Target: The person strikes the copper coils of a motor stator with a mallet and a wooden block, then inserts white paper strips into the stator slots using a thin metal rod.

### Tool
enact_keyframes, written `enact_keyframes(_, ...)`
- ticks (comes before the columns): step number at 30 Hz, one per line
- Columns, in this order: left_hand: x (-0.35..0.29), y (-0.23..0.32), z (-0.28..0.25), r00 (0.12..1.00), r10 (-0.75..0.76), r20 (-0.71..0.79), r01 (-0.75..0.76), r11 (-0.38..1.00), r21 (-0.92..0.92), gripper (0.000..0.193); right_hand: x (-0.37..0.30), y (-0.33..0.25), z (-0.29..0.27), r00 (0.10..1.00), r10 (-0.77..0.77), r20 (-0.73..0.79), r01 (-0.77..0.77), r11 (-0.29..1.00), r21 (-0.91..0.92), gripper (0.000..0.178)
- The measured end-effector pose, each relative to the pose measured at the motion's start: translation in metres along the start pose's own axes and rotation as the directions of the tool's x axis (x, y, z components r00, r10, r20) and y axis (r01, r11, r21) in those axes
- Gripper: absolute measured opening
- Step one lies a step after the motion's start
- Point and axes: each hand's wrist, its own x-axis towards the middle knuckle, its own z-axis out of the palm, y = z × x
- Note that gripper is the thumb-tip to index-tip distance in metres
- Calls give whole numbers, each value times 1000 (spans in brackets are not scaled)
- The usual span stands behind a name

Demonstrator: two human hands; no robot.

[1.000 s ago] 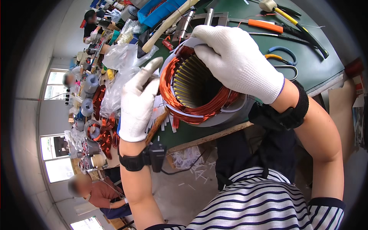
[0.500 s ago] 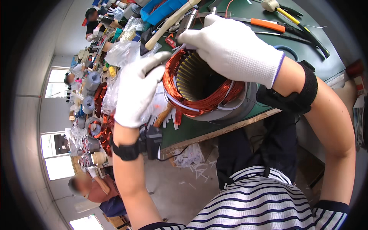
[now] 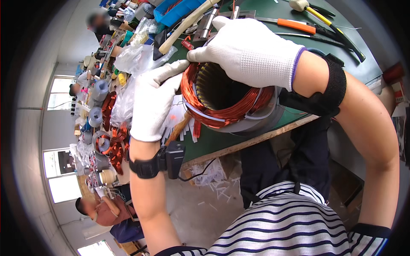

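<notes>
A motor stator (image 3: 218,113) with red-brown copper windings round its opening stands near the table's front edge. White ties bind the windings, and yellowish slot liners line the dark bore. My right hand (image 3: 256,53), in a white knit glove, reaches over the far rim with its fingers bent; what they grip is hidden. At the left side, my gloved left hand (image 3: 153,102) has its fingers stretched out, the tips against the windings close to the right fingertips. White strips (image 3: 179,121) and a wooden handle (image 3: 178,129) lie beside the left hand.
Behind the stator are a wooden-handled hammer (image 3: 188,27), metal cylinders (image 3: 208,24) and a blue bin (image 3: 177,10). An orange-handled tool (image 3: 296,26) and a yellow-handled mallet (image 3: 318,17) lie far right. Plastic bags (image 3: 132,59) crowd the left. Several people work beyond.
My right hand has shifted slightly left and down along the far rim, and its fingertips are now nearer the left ones. The left forearm has turned, bringing its wrist device into fuller view.
</notes>
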Motion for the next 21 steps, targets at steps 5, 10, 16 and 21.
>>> enact_keyframes(5,-1,-10,7,991,-123,-56,109,971,-211,26,-1,1,3,999,-54,-2,54,998,25,49)
enact_keyframes(10,-7,-8,5,998,0,-58,-9,986,-167,27,-2,2,8,998,-31,-52,31,999,14,47)
enact_keyframes(16,7,-1,-1,1000,-15,24,18,991,-129,27,-2,5,9,991,-52,-126,65,993,95,46)
enact_keyframes(21,3,-8,6,999,43,-20,-46,985,-167,27,-2,0,2,999,-24,-35,25,999,32,47)
